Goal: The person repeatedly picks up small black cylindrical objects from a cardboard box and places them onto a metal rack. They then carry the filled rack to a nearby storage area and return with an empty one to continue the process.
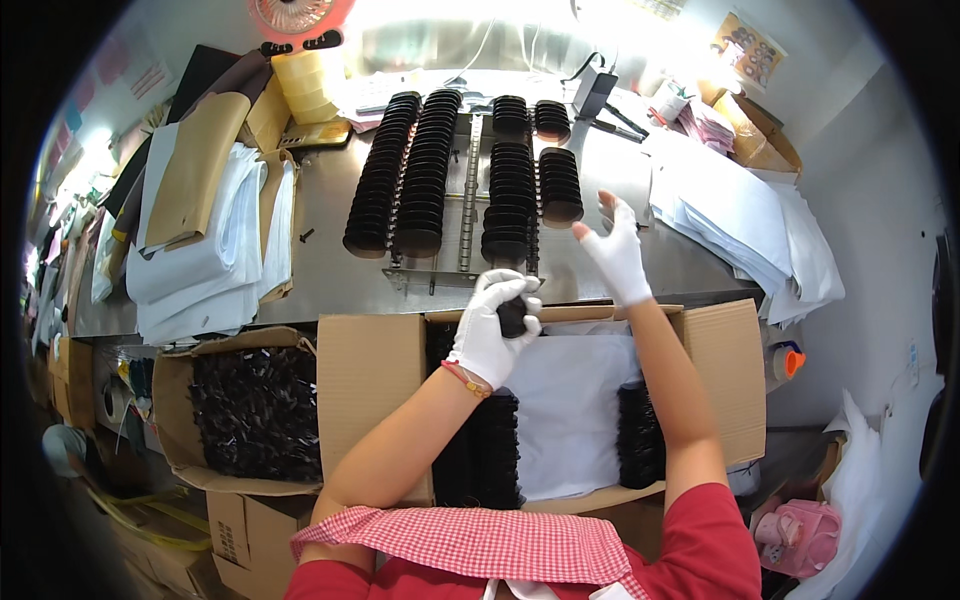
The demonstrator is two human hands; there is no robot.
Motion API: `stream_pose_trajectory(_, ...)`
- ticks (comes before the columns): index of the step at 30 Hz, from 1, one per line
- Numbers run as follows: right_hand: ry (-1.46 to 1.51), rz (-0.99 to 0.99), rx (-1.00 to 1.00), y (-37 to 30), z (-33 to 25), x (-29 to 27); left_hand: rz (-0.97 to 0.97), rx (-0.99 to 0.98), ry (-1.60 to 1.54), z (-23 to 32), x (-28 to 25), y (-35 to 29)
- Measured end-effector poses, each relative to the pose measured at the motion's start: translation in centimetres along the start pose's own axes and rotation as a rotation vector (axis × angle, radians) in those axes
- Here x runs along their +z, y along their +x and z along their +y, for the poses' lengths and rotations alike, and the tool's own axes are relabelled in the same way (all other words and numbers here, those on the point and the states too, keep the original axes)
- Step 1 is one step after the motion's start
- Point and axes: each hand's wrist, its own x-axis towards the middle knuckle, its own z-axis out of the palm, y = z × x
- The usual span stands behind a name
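Observation:
My left hand [497,325], in a white glove, is closed around a dark round lens [513,317], or a small stack of them; the fingers hide how many. It is just in front of a metal rack [469,200] on the steel table. Dark round lenses stand in long overlapping rows on the rack, two rows [427,180] on the left and shorter groups [510,190] on the right. My right hand [617,250], also gloved but with bare thumb and fingertip, is raised right of the rack. Its fingers are apart, with nothing seen between them.
Below my arms an open cardboard box [372,400] holds dark lens rows and white sheeting [570,420]. Another carton [255,410] to its left is full of dark pieces. Paper stacks [205,250] and white sheets [735,220] flank the table. A pink fan [300,15] stands behind.

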Motion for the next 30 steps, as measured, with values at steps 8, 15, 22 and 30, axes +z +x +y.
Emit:
stream_pose_trajectory(8, 0.594, -0.453, 0.217, 4.8, 1.0, 4.2, 0.107, 0.481, 1.244, 2.0, -3.2, 4.1)
stream_pose_trajectory(15, -0.145, 0.061, -0.603, 2.8, 0.4, 6.6, 0.155, 0.45, 1.28, 1.9, -1.8, 3.7)
stream_pose_trajectory(22, 0.1, -0.34, -0.39, -1.5, -7.7, 1.0, -0.052, 0.099, 0.096, 1.7, 1.2, -0.9)
stream_pose_trajectory(30, -0.253, 0.131, -0.131, 5.3, -0.2, 2.7, -0.24, -0.048, -0.266, 1.4, -0.2, -0.7)
